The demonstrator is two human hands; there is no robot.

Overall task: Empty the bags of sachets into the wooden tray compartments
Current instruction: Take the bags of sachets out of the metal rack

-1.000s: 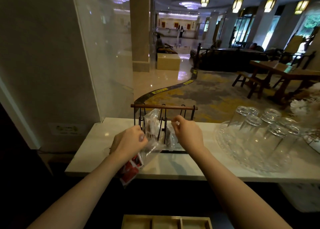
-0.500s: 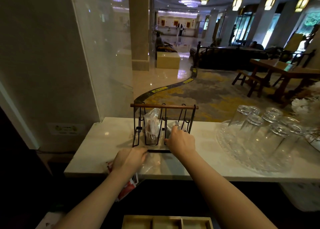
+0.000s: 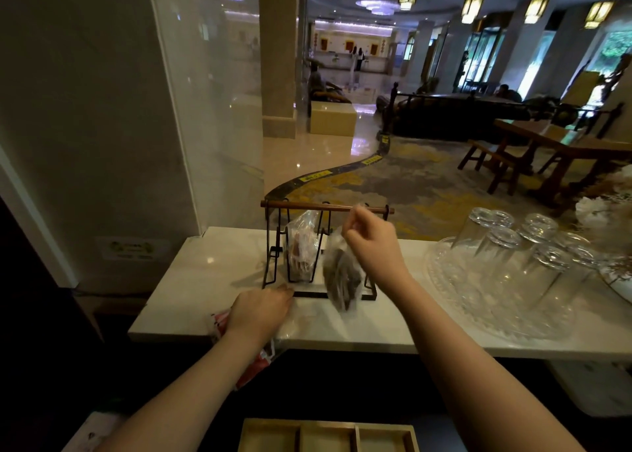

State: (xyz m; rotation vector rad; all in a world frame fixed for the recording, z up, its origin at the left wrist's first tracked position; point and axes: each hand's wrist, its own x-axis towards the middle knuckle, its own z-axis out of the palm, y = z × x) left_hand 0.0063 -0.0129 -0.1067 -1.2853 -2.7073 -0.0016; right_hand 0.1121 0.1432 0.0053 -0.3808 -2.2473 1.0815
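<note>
Right hand (image 3: 371, 246) is lifting a clear plastic bag of dark brown sachets (image 3: 342, 273) out of the black wire rack with a wooden top bar (image 3: 325, 208). Fingers (image 3: 352, 222) are pinching shut on the bag's top edge, and the bag is hanging free in front of the rack, just above the white marble counter (image 3: 191, 280). Bag is motion-blurred, so I cannot tell if its mouth is open or sealed.

Left hand (image 3: 261, 309) is lying palm down on a clear plastic bag of red-and-white sachets (image 3: 219, 321) at the counter's near edge; part of that bag is drooping over the edge. Fingers are lying flat and loosely curled over it; cannot tell if they are gripping or only pressing.

A third clear bag with reddish-brown sachets (image 3: 302, 246) is sitting upright in the rack, left of the lifted one.

Light wooden tray with compartments (image 3: 328, 436) is showing at the bottom edge, lower than the counter and nearer the person; the visible compartments are looking empty.

Step in hand, as I judge it: fetching bags, emptying not yet begun. Next move is calling for bringing the hanging bag back and down over one compartment, opening or upending it, probably with the left hand helping. Upturned clear glasses on a glass tray (image 3: 533, 263) are standing to the right, clear of that path.
</note>
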